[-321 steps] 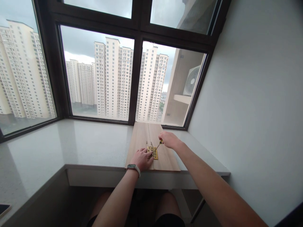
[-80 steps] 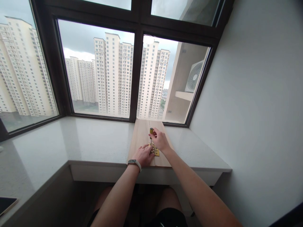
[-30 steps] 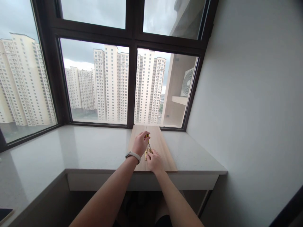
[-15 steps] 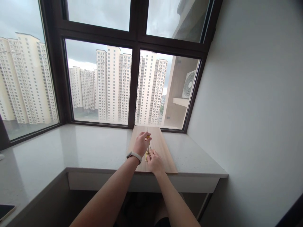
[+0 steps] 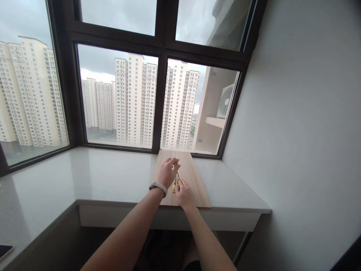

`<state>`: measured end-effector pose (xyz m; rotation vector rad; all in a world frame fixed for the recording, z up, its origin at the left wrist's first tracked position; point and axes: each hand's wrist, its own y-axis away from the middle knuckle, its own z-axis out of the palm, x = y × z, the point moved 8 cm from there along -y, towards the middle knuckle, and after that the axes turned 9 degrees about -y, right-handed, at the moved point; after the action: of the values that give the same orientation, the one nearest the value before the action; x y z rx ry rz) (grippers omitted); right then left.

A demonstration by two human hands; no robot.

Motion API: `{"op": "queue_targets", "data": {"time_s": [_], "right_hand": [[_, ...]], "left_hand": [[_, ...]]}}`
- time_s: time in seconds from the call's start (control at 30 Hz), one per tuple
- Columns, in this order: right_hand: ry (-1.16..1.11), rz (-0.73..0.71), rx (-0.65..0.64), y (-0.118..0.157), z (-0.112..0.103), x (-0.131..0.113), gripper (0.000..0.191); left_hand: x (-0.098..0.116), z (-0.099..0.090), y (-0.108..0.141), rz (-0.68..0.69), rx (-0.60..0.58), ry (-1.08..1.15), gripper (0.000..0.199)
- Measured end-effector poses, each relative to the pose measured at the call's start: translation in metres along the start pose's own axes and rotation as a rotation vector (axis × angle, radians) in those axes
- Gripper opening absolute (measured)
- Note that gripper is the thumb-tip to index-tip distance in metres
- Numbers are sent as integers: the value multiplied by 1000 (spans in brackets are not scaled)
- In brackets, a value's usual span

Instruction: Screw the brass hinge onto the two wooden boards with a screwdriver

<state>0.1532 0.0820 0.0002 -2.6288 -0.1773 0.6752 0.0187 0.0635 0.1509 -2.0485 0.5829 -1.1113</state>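
Left hand (image 5: 167,171): its grip pinches the yellow-and-black handle of a screwdriver (image 5: 176,163), held close to upright, with the shaft down towards the hinge (image 5: 174,188).
Right hand (image 5: 185,193): its fingertips are at the hinge, just beside the shaft — whether this grip pinches something or only presses, I cannot tell.
Hinge place: brass-coloured, it lies on the wooden board (image 5: 196,188), nearer the front edge of the counter (image 5: 113,173) than the back; the hands cover much of it.
In the way: the left hand and its wristband (image 5: 158,186) hide part of the board's left side; the seam shows only at the far end.
Dark flat object (image 5: 5,251): well apart from the board, on the counter's far left, cut off by the view.
Counter: pale and glossy, its front edge bending towards the lower left; the board spans it from front edge to window frame (image 5: 162,94), right of the middle.
Room: plain wall (image 5: 304,120) along the counter's right end, white panel (image 5: 163,220) beneath the front edge.
Outside: tall towers (image 5: 135,101), a fan unit (image 5: 225,101) on a ledge, grey cloud.
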Motion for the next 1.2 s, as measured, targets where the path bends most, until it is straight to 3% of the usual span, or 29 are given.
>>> {"op": "queue_targets", "data": {"time_s": [0.2,0.43,0.63,0.83,1.07,1.2], "right_hand": [[5,-13,9,-1,1,0,54],[-4,-6,1,0,1,0,54],[-6,3,-1,0,1,0,53],[1,-3,-10,1,0,-1,54],[3,-9,3,0,1,-1,52],[13,-10,5,0,0,-1,53]], "left_hand": [[1,-2,-2,-49,29,25,12],[-1,8,0,-68,-7,11,27],[7,4,2,18,38,-1,12],[4,1,-2,-29,67,-3,4],[2,2,-1,-41,54,34,17],[3,1,-1,-2,50,15,12]]}}
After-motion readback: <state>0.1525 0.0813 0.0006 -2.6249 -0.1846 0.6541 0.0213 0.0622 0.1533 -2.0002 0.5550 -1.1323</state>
